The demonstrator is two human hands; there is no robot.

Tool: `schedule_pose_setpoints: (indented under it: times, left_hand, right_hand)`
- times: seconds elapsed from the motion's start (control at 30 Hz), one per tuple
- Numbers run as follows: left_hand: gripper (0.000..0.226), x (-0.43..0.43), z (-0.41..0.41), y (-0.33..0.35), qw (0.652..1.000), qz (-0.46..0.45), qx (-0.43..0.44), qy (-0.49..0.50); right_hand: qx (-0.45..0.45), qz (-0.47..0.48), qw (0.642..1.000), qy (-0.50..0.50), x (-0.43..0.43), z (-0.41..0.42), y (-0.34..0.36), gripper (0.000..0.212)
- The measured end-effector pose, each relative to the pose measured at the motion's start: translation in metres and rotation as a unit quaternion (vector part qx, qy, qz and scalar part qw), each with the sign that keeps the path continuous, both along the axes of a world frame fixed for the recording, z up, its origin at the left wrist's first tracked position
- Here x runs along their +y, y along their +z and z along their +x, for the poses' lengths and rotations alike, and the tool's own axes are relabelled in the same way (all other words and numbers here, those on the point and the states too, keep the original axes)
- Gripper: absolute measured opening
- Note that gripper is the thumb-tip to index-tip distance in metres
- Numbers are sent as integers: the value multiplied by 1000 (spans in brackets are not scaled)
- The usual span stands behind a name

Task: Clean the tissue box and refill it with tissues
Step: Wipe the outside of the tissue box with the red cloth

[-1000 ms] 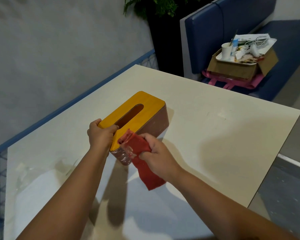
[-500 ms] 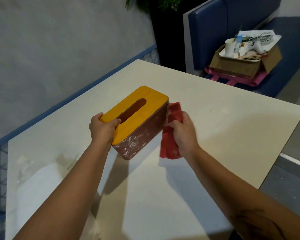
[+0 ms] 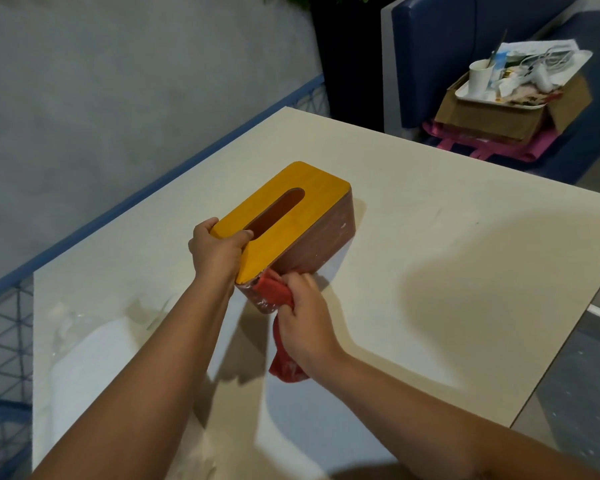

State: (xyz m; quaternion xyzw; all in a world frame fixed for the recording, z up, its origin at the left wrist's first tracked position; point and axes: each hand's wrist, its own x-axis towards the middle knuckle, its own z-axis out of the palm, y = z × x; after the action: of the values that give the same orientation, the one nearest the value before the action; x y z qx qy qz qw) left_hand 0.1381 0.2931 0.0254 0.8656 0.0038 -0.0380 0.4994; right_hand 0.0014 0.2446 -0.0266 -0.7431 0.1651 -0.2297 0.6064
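Head view: at frame centre the tissue box (image 3: 302,216) is tilted over the table (image 3: 447,244), its near end gripped by the left hand (image 3: 215,252), thumb on top. The right hand (image 3: 303,323) clutches a red cloth (image 3: 274,294) against the box's near lower corner. White specks (image 3: 342,226) dot the brown side, so I judge that firm, full-length strokes suit, with the box braced steady

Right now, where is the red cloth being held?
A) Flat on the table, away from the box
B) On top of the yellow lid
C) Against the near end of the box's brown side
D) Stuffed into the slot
C: the right hand grips the red cloth against the near lower end of the tissue box, while the left hand holds the box's near end.
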Motion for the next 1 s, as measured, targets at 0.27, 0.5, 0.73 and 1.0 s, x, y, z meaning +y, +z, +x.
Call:
schedule_pose_setpoints:
  times: [0.27, 0.5, 0.73, 1.0]
  left_hand:
    - [70, 0, -2, 2, 1000, 12, -2, -6]
    - [71, 0, -3, 2, 1000, 10, 3, -3]
    - [72, 0, -2, 1, 1000, 8, 12, -1]
    - [71, 0, -1, 0, 1000, 3, 12, -3]
  right_hand:
    - [106, 98, 973, 179, 2, -9, 15, 17]
    - [69, 543, 827, 127, -48, -37, 10, 32]
    - [-8, 573, 815, 88, -93, -48, 18, 36]
    - [-78, 492, 861, -102, -85, -27, 12, 37]
